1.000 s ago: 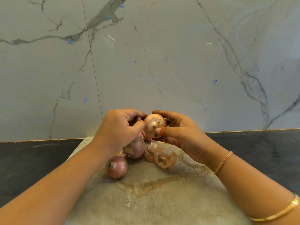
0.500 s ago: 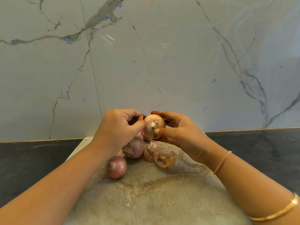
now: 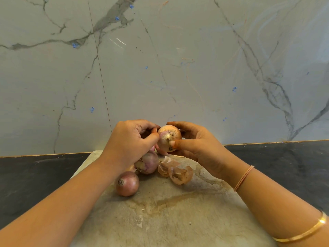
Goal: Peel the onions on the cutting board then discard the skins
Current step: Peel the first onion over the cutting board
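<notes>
Peeling is in progress on one onion (image 3: 170, 139), held in the air above the far end of the cutting board (image 3: 178, 220). The right hand (image 3: 197, 150) grasps this onion, thumb across its near face and fingers curled behind it. The left hand (image 3: 130, 139) has its fingers curled, with thumb and fingertips pinching the skin at the onion's left shoulder. A patch of pale purple flesh shows there. Papery brown skin covers most of the rest, so this onion appears only partly stripped.

A second onion (image 3: 147, 164) lies on the board just below the left hand. It shows pale flesh and some ragged skin; whether it is fully peeled cannot be determined. A third onion (image 3: 127, 183) lies nearer the camera, beside the left forearm, with its glossy skin apparently intact.

Loose skins (image 3: 179, 173) rest on the board just right of the second onion, below the right hand. No bin or waste container is in view.

Estimated status: early to middle stage. Remaining work is to finish the held onion, peel the third, then gather and discard all the skins.
</notes>
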Demonstrator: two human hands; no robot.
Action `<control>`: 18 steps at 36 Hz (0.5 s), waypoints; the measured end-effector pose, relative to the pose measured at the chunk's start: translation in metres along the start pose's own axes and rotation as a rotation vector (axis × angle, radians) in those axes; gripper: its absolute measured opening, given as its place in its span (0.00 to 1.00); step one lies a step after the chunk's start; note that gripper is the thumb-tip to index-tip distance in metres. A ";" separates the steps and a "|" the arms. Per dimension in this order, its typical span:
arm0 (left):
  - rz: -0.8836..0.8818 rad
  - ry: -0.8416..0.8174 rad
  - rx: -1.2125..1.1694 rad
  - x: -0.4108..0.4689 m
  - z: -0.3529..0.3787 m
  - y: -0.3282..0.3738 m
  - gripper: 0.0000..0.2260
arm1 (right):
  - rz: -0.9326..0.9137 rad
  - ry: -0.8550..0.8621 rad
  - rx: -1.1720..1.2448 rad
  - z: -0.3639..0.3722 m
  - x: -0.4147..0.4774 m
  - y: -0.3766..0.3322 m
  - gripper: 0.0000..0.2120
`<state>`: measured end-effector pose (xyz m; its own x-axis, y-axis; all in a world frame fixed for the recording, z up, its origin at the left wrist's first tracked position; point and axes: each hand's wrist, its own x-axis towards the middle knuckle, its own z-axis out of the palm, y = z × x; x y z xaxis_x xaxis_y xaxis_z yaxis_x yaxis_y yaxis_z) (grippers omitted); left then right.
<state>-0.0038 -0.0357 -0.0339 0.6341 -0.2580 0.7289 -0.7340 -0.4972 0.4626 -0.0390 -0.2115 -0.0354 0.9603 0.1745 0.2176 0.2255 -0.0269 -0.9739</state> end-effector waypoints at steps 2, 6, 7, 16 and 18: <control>-0.003 -0.008 -0.058 -0.001 0.000 0.003 0.08 | -0.001 0.005 0.014 0.000 0.000 -0.001 0.20; -0.021 -0.055 -0.184 -0.003 -0.001 0.011 0.04 | 0.000 0.013 0.038 -0.001 0.001 -0.001 0.19; -0.013 -0.061 -0.186 -0.003 -0.001 0.012 0.05 | -0.003 0.014 0.037 -0.001 0.001 -0.002 0.19; 0.047 0.002 -0.103 -0.002 0.003 0.006 0.05 | -0.008 0.042 0.076 -0.002 0.001 -0.002 0.21; 0.034 0.014 -0.100 -0.001 0.006 0.006 0.07 | -0.004 0.041 0.091 -0.001 0.001 -0.002 0.20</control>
<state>-0.0072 -0.0431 -0.0350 0.6053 -0.2612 0.7520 -0.7762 -0.4031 0.4848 -0.0381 -0.2121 -0.0326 0.9657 0.1344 0.2221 0.2153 0.0631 -0.9745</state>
